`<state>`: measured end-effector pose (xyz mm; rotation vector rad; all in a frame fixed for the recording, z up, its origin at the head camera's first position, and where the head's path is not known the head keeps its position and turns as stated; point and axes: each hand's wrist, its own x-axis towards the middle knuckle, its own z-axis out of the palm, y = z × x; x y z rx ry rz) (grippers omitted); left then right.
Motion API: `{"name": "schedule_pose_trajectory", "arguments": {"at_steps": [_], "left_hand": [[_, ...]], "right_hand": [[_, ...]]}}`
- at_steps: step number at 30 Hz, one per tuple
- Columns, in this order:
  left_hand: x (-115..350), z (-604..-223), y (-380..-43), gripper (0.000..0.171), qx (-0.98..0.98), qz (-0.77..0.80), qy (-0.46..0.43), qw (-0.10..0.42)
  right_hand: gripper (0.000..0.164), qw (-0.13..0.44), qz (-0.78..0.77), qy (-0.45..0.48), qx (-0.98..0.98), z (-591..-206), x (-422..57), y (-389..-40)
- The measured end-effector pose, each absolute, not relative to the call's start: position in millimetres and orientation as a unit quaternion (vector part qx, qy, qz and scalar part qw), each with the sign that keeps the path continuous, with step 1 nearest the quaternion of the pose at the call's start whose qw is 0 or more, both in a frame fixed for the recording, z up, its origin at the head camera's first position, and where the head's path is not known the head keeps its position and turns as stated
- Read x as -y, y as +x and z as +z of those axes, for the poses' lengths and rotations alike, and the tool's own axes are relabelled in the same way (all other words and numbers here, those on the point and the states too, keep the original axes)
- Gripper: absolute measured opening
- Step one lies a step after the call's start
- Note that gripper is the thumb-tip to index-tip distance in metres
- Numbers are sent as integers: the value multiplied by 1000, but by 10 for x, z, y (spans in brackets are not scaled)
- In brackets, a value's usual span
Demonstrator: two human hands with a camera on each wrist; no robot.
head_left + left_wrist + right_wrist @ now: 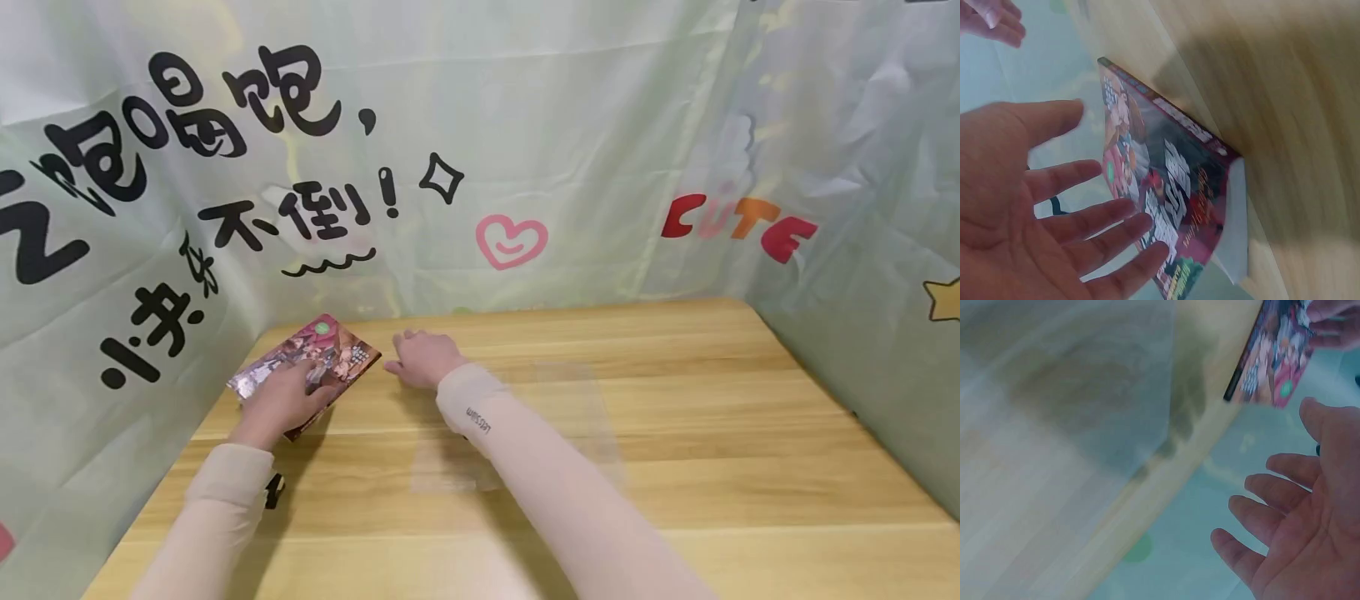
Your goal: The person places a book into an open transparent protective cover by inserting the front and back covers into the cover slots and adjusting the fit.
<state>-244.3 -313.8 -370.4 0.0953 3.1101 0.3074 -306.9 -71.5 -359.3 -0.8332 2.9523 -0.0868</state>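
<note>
A comic-style paperback book (347, 354) with a colourful illustrated cover lies at the far left of the wooden table. Over its near part is my left hand (283, 406); the left wrist view shows its fingers (1094, 222) spread and loosely extended beside the cover, not curled round it. Whether the fingertips touch the cover I cannot tell. My right hand (426, 358) hovers just right of the book, apart from it, with relaxed fingers (1272, 494) and nothing in the palm. A clear plastic sheet (581, 417) lies flat mid-table, partly beneath the right forearm.
The wooden table (735, 383) extends to the right. Printed fabric (600, 125) hangs along the back and both sides, close to the table's edges. A small black object (275, 490) shows by the left wrist.
</note>
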Motion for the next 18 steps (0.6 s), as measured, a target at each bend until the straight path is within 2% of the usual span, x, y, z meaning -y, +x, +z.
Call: {"name": "schedule_pose_trajectory", "arguments": {"at_steps": [6,9,18], "left_hand": [[3385,-3855,-2435,76,-996,75,25,40],[3331,-3776,-2335,72,-996,69,20,44],[3371,-3839,-2288,72,-996,72,11,60]], "right_hand": [[65,45,-13,-277,-960,-3624,987,-2994],[64,37,-9,-276,-960,-3622,1074,-2944],[64,60,16,-264,-963,-3692,1286,-2839]]}}
